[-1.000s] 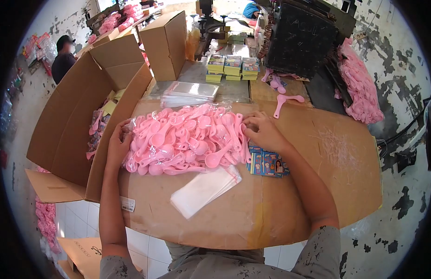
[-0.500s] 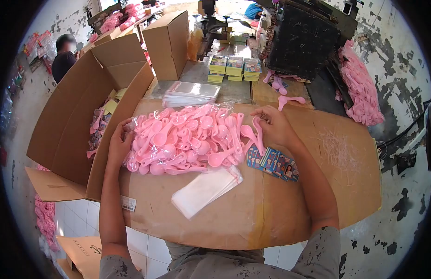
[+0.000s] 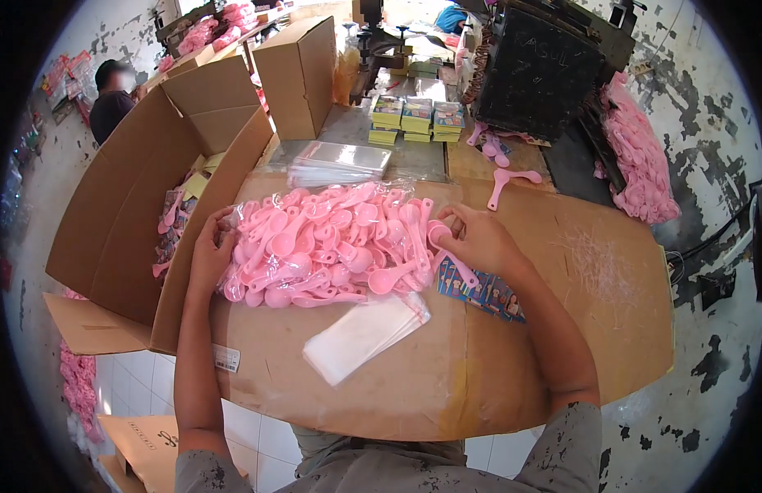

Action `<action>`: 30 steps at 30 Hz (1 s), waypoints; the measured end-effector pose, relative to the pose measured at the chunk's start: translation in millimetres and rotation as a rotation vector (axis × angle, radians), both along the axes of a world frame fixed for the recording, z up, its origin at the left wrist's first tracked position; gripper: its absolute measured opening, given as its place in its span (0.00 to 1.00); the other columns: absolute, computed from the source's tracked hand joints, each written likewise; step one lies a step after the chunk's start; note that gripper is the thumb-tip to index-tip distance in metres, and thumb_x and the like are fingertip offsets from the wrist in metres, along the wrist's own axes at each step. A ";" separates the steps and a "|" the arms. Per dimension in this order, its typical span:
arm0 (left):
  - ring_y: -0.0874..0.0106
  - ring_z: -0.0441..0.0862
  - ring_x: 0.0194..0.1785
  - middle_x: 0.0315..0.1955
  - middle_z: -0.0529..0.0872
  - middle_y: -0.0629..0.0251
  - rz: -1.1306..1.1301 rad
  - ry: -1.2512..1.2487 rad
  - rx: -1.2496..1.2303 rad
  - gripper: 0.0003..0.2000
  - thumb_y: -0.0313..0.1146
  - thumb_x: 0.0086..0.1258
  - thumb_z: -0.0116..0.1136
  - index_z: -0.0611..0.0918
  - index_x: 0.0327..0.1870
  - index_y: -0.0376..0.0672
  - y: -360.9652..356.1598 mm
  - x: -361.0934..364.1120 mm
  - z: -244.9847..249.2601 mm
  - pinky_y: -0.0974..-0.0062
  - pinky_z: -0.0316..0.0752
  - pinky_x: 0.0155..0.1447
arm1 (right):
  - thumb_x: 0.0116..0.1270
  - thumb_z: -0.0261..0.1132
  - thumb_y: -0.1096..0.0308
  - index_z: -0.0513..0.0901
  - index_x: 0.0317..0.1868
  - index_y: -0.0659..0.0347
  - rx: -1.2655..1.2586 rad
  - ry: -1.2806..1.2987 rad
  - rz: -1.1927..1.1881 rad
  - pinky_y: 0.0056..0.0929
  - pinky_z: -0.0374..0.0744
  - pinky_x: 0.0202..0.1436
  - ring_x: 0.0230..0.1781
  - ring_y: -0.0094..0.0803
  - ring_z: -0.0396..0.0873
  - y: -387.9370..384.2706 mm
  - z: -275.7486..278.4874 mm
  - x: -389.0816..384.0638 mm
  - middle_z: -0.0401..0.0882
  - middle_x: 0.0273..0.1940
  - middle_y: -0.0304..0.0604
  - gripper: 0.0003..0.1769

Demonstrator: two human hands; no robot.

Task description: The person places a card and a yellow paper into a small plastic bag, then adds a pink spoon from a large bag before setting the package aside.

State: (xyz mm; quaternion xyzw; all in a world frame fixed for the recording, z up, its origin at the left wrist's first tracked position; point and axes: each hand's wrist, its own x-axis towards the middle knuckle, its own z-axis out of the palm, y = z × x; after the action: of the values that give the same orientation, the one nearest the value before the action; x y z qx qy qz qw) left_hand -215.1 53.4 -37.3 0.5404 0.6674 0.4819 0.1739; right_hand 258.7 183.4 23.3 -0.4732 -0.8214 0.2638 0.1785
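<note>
A clear bag full of pink spoons [image 3: 315, 246] lies on the cardboard-covered table [image 3: 397, 394]. My left hand [image 3: 212, 255] has its fingers closed on the bag's left edge. At the right end of the bag, my right hand [image 3: 480, 238] pinches a pink spoon [image 3: 457, 264], which slants down over a fan of blue printed cards [image 3: 500, 297]. Flat clear sleeves [image 3: 360, 341] lie just in front of the bag, and another stack of clear sleeves [image 3: 336, 163] is behind it.
An open carton [image 3: 122, 214] stands at the left. Behind are stacked cards [image 3: 416, 115], a black box [image 3: 533, 74] and a pink spoon [image 3: 512, 179]. Thin plastic strands [image 3: 599, 267] lie at the right. A person [image 3: 111, 103] is at the far left.
My right hand has shifted slightly left and down. The spoon in it has tilted, its lower end now farther right and lower over the cards.
</note>
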 end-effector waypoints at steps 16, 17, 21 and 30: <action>0.80 0.77 0.42 0.39 0.78 0.70 0.038 0.046 -0.008 0.20 0.21 0.76 0.59 0.80 0.68 0.42 -3.3 5.8 6.8 0.80 0.75 0.49 | 0.74 0.69 0.61 0.81 0.62 0.68 -0.181 0.926 -0.342 0.34 0.83 0.51 0.43 0.32 0.84 85.7 -3.4 77.9 0.86 0.48 0.45 0.23; 0.80 0.77 0.42 0.39 0.78 0.70 0.044 0.045 -0.015 0.20 0.21 0.76 0.59 0.80 0.68 0.42 -3.6 7.4 7.8 0.80 0.75 0.49 | 0.74 0.69 0.61 0.81 0.62 0.67 0.050 0.850 -0.427 0.35 0.83 0.53 0.45 0.33 0.84 103.5 -23.8 87.5 0.86 0.49 0.46 0.23; 0.80 0.75 0.41 0.39 0.78 0.71 0.030 0.081 0.001 0.21 0.21 0.76 0.59 0.79 0.69 0.42 -1.6 0.4 2.9 0.80 0.75 0.48 | 0.74 0.69 0.61 0.80 0.67 0.65 0.464 0.453 -0.378 0.37 0.81 0.61 0.55 0.39 0.83 102.2 -31.7 86.6 0.85 0.57 0.50 0.26; 0.81 0.76 0.44 0.41 0.80 0.70 0.005 0.033 0.005 0.20 0.20 0.77 0.58 0.78 0.69 0.39 0.0 -4.6 -4.0 0.81 0.75 0.48 | 0.68 0.70 0.66 0.84 0.60 0.65 0.094 0.099 0.161 0.35 0.82 0.54 0.46 0.39 0.84 17.8 -25.5 4.5 0.82 0.45 0.51 0.21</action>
State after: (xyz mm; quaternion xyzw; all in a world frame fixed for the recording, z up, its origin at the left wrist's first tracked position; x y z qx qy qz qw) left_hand -219.8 53.4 -41.3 0.5470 0.6705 0.4750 0.1602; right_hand 263.1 201.2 -2.2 -0.3830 -0.8584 0.2617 0.2190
